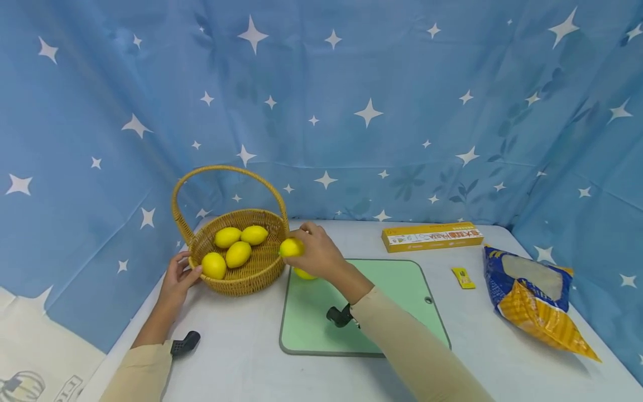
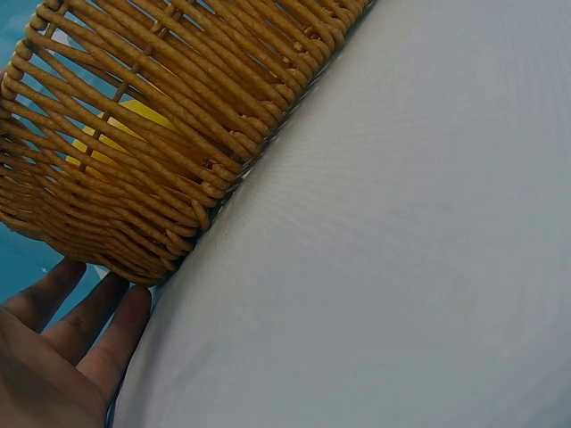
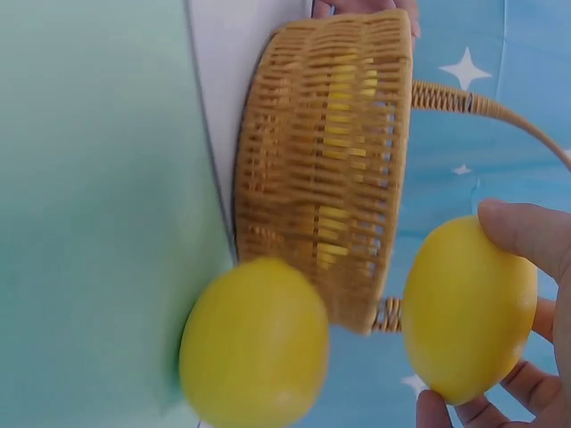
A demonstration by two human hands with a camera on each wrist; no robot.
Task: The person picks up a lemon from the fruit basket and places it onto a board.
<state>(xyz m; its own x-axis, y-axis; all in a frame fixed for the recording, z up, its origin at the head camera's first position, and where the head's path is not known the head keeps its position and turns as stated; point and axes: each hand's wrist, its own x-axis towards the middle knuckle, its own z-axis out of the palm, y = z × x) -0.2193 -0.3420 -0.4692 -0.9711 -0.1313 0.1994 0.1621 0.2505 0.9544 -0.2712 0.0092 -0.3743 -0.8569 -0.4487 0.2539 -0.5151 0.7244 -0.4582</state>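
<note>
At 8 o'clock, wicker basket [image 1: 246,286], four lemons [image 1: 238,254] inside; left hand [image 1: 178,280], fingers loosely extended, touches its side, likely steadying. Right hand [image 1: 317,252] pinches fifth lemon [image 1: 291,247] at basket's 3 o'clock, probably for control; sixth lemon [image 1: 303,273], cutting board's [image 1: 321,326] 10 o'clock.

- White table [image 1: 241,346]
- Wicker basket [image 1: 246,287] at left
- Green board [image 1: 387,285] just beside it
- Long yellow box [image 1: 433,237] near the back edge
- Small yellow packet [image 1: 463,278]
- Blue-and-orange bag [image 1: 534,304] at right

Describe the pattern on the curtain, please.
White four-pointed stars and darker leaf sprigs on blue; the curtain shows best in the head view.
</note>
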